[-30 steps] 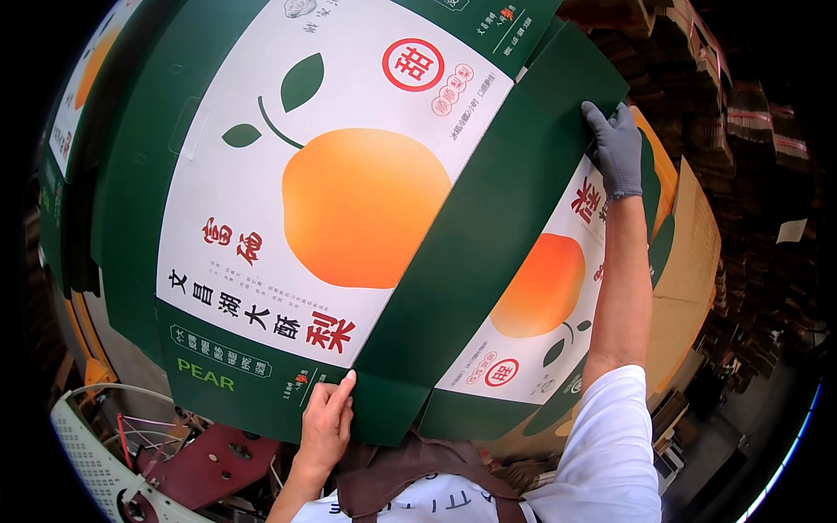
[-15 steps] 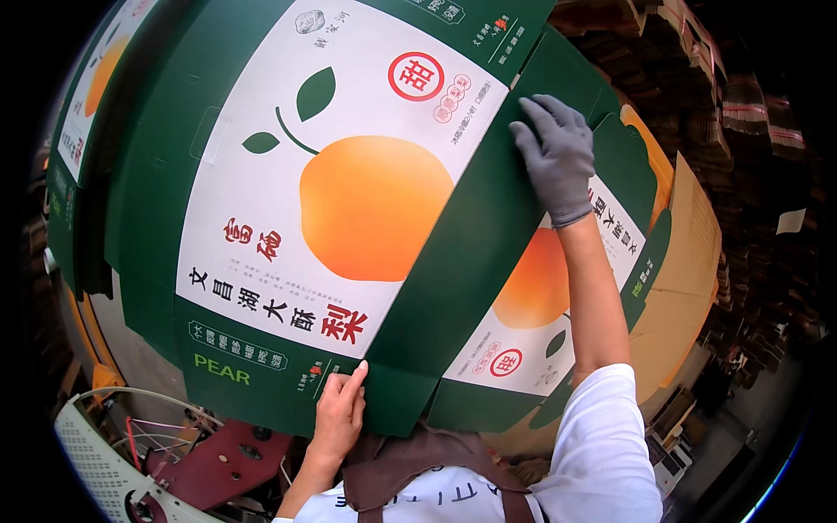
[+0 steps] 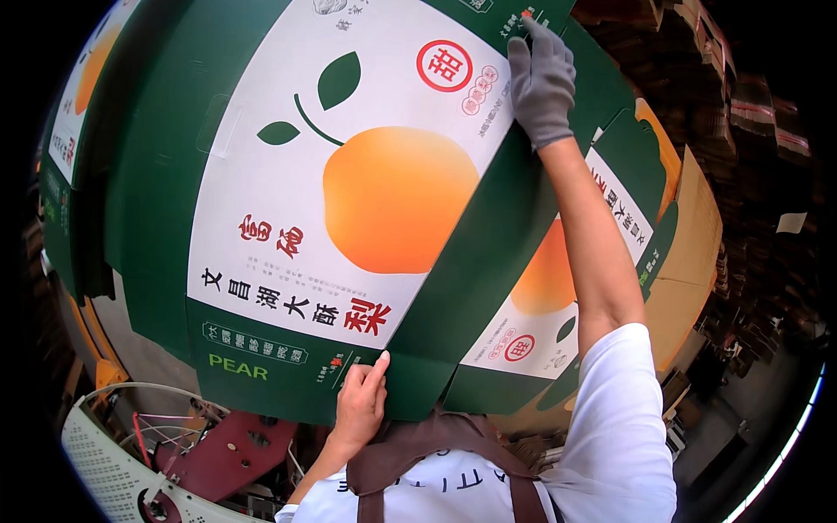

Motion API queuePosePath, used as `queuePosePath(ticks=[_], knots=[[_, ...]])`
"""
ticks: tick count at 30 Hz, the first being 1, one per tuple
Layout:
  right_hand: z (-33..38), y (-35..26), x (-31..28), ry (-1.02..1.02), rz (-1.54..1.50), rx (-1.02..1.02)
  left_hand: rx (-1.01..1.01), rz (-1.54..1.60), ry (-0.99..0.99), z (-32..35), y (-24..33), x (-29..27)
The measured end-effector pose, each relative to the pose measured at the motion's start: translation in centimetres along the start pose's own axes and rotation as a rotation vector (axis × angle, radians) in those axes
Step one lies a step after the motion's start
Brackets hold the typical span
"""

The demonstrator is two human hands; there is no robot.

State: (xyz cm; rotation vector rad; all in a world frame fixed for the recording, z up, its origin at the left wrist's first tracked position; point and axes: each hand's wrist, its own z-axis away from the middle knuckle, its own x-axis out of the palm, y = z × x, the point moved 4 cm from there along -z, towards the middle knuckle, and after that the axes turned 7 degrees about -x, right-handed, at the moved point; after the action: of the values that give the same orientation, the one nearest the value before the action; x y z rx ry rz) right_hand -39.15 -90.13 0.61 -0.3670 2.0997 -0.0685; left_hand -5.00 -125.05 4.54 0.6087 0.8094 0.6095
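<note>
A large flat printed box blank [image 3: 418,314], green with white panels and orange pear pictures, spreads out before me. My bare left hand [image 3: 359,401] grips its near edge beside the lower green flap, thumb on top and the other fingers curled, partly hidden. My right hand [image 3: 542,83], in a grey glove, lies on the far right part of the blank by the crease between the white panel and the green strip. Its fingers reach forward, apart from the thumb. A second printed panel [image 3: 602,253] shows beyond my right forearm.
More green printed cardboard [image 3: 83,105] stands at the far left. Stacks of cardboard [image 3: 741,105] fill the right background. Plain brown cardboard [image 3: 689,253] lies under the blank's right side. A maroon machine plate [image 3: 227,449] and a pale perforated guard [image 3: 105,453] are at lower left.
My right hand has slid up and slightly left along the blank. The blank has shifted a little to the right and upward, with my left hand keeping its hold on the edge.
</note>
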Motion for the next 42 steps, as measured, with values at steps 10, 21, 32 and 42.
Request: queuePosePath(ticks=[10,21,32,42], knots=[[-0.2,-3.8,0.1,-0.099,0.123,0.049,0.051,0.048,0.022,0.5,-0.6,0.5],[11.9,-22.1,-3.1,-0.156,-0.114,-0.031,0.183,-0.013,0.119,0.9,-0.8,0.4],[18.3,-30.9,-5.9,-0.364,-0.203,-0.062,0.196,0.072,0.294,3.9,-2.7,-4.2],[18.6,-32.0,-5.9,-0.455,-0.053,-0.116,-0.297,-0.254,1.267,-3.4,-28.1,-40.9]])
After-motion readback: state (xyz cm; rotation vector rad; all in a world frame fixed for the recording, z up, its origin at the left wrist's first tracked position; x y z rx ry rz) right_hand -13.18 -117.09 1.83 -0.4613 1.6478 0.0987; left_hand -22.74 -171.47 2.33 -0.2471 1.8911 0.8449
